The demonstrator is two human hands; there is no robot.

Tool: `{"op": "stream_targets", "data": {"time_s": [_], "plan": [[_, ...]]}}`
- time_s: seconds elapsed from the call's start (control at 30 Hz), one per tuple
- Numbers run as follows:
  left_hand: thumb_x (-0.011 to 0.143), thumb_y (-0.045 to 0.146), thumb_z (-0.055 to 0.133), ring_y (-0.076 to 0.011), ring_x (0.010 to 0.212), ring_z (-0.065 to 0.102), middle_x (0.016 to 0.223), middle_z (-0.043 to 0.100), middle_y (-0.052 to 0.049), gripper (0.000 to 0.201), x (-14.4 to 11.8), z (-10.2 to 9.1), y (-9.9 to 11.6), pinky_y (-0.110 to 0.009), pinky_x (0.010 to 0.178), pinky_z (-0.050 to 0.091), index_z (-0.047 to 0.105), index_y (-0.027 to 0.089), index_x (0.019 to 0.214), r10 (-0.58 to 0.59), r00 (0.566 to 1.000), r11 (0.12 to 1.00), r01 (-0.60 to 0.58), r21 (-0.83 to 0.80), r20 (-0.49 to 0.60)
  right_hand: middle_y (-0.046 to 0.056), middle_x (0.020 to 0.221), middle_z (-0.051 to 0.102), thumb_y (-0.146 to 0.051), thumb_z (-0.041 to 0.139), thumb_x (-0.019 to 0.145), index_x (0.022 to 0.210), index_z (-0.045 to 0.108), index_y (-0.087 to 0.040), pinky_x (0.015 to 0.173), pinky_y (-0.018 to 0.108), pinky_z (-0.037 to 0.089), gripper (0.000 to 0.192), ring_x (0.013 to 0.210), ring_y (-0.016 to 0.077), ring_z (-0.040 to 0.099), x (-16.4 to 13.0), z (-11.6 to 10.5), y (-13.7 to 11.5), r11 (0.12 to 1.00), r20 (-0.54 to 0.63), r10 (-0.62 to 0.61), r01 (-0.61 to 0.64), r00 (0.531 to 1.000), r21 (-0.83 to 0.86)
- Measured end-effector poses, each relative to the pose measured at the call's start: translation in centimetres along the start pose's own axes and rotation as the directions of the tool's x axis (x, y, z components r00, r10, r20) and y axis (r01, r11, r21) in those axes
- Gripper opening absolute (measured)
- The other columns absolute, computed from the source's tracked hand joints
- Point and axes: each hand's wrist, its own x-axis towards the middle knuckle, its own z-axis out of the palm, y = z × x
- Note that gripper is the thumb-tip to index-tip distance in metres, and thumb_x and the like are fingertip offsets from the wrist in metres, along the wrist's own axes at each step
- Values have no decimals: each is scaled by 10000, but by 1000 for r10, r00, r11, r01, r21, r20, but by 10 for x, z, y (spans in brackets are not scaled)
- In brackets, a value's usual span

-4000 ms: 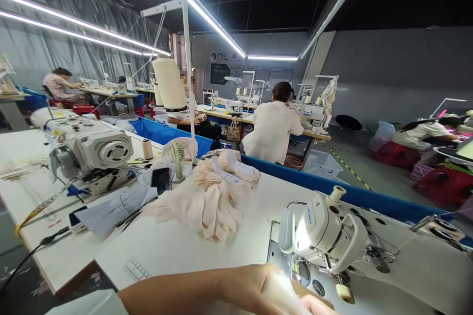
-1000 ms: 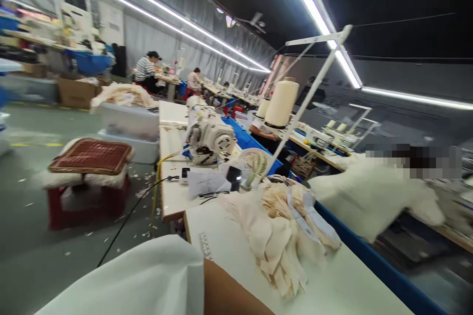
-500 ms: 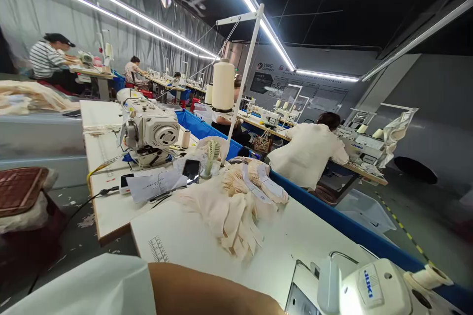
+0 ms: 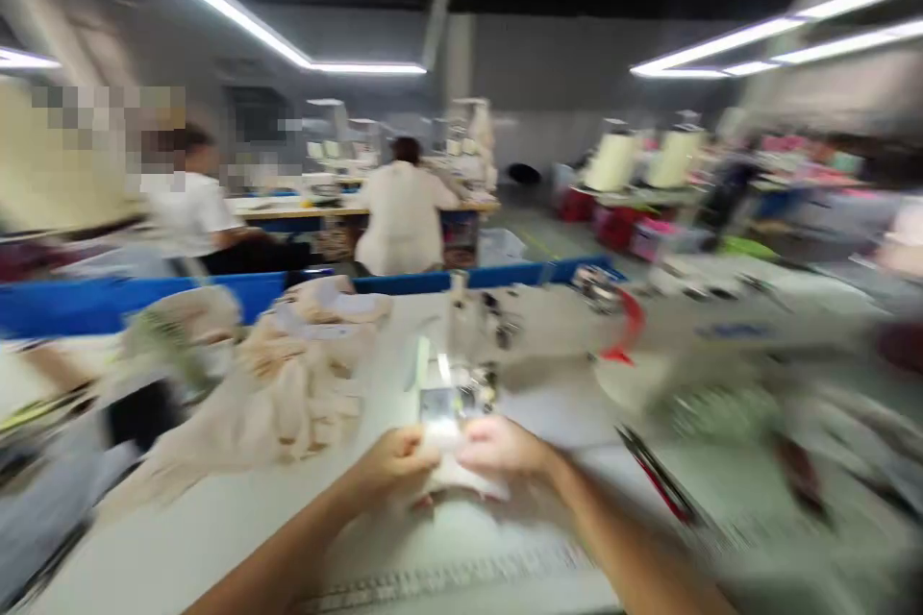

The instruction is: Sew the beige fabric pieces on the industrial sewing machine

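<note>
Toward the desk's [image 4: 216,538] front edge, the left hand [image 4: 402,456] and right hand [image 4: 503,450] pinch opposite sides of a pale cloth [image 4: 457,477], seemingly light, soft and limp, so best held by those sides.

We've a wht fabric pc [image 4: 461,474], cream fabric strips [image 4: 307,404] w/ pale paper slips [image 4: 332,332], & a wht tabletop [image 4: 209,533] w/ a dk line of ruler marks [image 4: 433,583]. We also see a blk phone [image 4: 142,413], bright blue cloth trough [image 4: 425,282], red strip [image 4: 633,325], red-&-blk slim tool [image 4: 655,478], pale grn fan [image 4: 171,346], pale yel. thread cones [image 4: 611,163].
</note>
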Motion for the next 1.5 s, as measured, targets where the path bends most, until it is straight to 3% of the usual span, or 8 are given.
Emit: {"op": "stream_targets", "data": {"time_s": [0.2,0.43,0.6,0.83,1.1,1.3,1.43,1.5], "plan": [[776,646,637,-150,590,527,656,559,2,484,29,42,15,-238,519,377,472,192,757,134,990,970,-141,196,47,-64,546,474,-172,646,672,596,591,-163,526,205,296,95,561,87,415,-30,-46,35,999,-224,49,-49,973,5],[804,270,562,-111,556,398,558,395,57,283,106,98,47,-228,530,291,376,202,602,336,928,761,-169,626,-159,-47,582,494,-290,622,743,686,642,-170,591,237,308,134,625,129,461,-64,-101,68,965,-516,11,-144,857,-217],[823,165,581,-159,685,564,721,619,-1,20,147,103,54,-258,644,429,578,182,812,371,903,726,-139,673,-214,-37,624,560,-290,613,786,718,667,-180,618,237,347,140,682,149,547,-59,-120,86,939,-637,-8,-213,771,-270],[926,259,547,-243,1016,656,1162,663,-107,323,149,101,31,-344,816,533,552,187,1240,456,862,629,-134,766,-223,47,1034,723,-246,642,859,992,710,-198,837,271,456,156,967,197,649,-48,-122,105,909,-672,-65,-234,738,-344],[891,187,568,-276,1115,550,1210,591,-106,290,146,103,27,-384,895,496,573,198,1181,752,651,286,-176,942,-106,112,1232,639,-207,566,933,1187,645,-189,990,351,453,267,1182,240,560,-53,-117,110,751,-692,-321,-271,646,-602],[943,265,560,-292,1044,570,1015,663,-89,128,143,106,30,-388,838,457,637,194,1018,634,765,299,-107,948,-114,81,942,659,-171,471,958,904,681,-182,852,315,435,217,941,222,582,-60,-110,107,679,-727,-387,-359,567,-641],[942,277,568,-287,1073,569,1045,664,-98,141,141,107,32,-389,851,452,642,189,1023,591,794,334,-77,940,-145,87,942,646,-178,513,944,892,685,-182,867,336,401,179,941,237,566,-58,-103,101,632,-755,-445,-428,482,-646],[947,274,563,-286,1068,571,1042,662,-100,144,140,108,33,-394,857,456,642,184,1027,581,800,345,-76,936,-149,81,930,651,-205,546,943,901,690,-188,855,337,388,151,917,231,572,-56,-99,99,617,-749,-441,-439,495,-653]]}}
